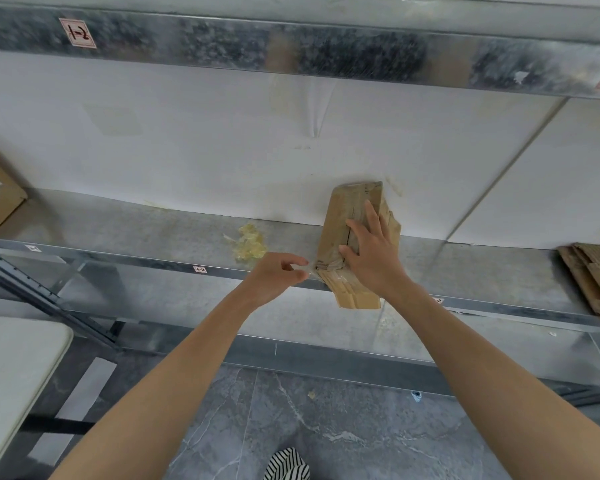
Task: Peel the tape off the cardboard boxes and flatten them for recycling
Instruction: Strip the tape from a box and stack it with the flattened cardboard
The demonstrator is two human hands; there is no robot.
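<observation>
Left hand (pixel 274 277) pinches a clear tape strip (pixel 310 270) at the edge of a flattened brown cardboard box (pixel 347 209), held down by the flat-fingered right hand (pixel 371 258) on a grey metal shelf (pixel 153 230). Beyond: crumpled yellowish tape wad (pixel 250 242) & a stack of flattened cardboard (pixel 593 271), far right. Task approx. midway, this box's tape not yet off
</observation>
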